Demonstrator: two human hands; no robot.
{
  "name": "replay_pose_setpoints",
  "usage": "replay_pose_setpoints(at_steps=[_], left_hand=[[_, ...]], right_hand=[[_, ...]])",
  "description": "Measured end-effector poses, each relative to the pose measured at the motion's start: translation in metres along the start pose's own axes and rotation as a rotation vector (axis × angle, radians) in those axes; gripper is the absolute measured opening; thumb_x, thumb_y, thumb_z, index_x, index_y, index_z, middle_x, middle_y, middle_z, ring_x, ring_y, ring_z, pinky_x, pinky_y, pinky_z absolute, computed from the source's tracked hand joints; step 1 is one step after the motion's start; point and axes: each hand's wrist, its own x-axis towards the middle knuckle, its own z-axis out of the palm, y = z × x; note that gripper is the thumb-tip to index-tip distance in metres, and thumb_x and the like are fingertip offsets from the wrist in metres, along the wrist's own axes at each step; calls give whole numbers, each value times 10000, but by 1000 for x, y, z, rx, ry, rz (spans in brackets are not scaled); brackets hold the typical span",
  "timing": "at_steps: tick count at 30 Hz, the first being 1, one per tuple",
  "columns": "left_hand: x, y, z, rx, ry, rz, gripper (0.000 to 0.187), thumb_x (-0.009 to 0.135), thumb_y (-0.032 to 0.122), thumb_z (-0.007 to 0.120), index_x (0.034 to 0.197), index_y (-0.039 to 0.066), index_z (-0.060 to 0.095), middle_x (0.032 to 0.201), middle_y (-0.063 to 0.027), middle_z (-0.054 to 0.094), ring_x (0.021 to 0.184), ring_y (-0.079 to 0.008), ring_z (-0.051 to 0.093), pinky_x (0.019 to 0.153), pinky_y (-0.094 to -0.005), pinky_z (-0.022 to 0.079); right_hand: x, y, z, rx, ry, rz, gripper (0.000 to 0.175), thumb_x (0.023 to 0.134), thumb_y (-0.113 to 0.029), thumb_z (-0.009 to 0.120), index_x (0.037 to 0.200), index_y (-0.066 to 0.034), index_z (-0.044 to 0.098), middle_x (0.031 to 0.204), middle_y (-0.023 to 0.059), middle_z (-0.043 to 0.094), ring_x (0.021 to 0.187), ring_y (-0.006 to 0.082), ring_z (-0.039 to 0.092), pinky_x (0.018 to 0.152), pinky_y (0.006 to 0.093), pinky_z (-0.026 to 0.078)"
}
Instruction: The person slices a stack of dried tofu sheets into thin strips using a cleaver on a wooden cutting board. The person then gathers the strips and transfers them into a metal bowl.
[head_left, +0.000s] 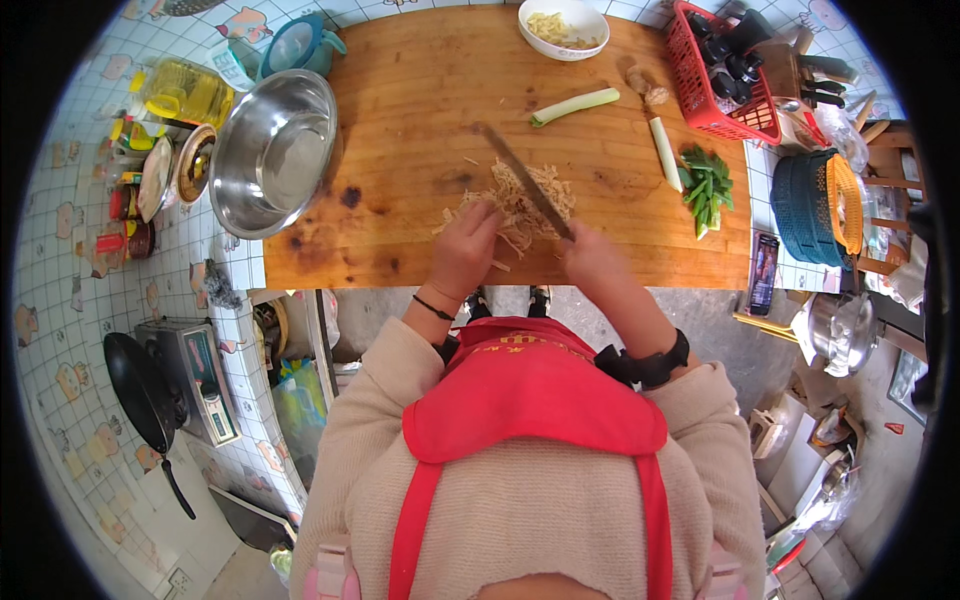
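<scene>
My right hand (598, 259), slightly blurred, grips a kitchen knife (527, 177) by its handle, which my fingers hide. The blade slants up and left across a heap of pale tan shredded food (556, 191) on the wooden board (420, 97). With bunched fingers, my left hand (466, 244) holds the near left part of the heap, left of the blade. Whether the edge touches the board cannot be made out. Farther right lie a thick leek or scallion piece (576, 106), a thinner white stalk (664, 154) and cut green leaves (705, 189).
A steel basin (289, 157) stands at the board's left, near an oil bottle (187, 94). At the back is a white bowl (570, 51) of pale cut pieces. A red basket (701, 105) of bottles, small brown lumps (646, 84) and a phone (763, 274) are on the right.
</scene>
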Motion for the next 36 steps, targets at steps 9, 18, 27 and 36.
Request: replay_pose_setpoints(at_steps=[9,18,27,36], left_hand=[[5,-1,0,-77,112,-195,257,766,-4,609,1018,41,633,1094,-132,613,999,-310,601,833,-365,511],[12,11,-5,52,0,2,258,723,51,657,979,39,633,1116,-132,598,1060,-325,556,887,-412,461],[22,10,-6,52,13,-1,242,724,79,660,959,41,622,1026,-119,575,1011,-317,533,881,-426,425],[43,29,5,124,-63,55,310,700,33,632,1009,27,620,1054,-128,586,1041,-334,524,902,-440,418]], right_hand=[[-3,27,-5,196,128,-27,239,879,-222,530,1020,-33,570,790,260,628,781,448,602,705,535,462],[-10,22,-12,194,95,-15,233,870,-218,547,993,-22,575,785,259,629,773,443,604,705,532,465],[-10,34,-11,274,76,145,244,872,-221,531,1000,-21,587,822,256,634,801,446,603,726,525,467],[-25,44,-13,364,98,174,267,869,-237,540,1010,-16,591,838,255,635,819,441,599,729,511,464]])
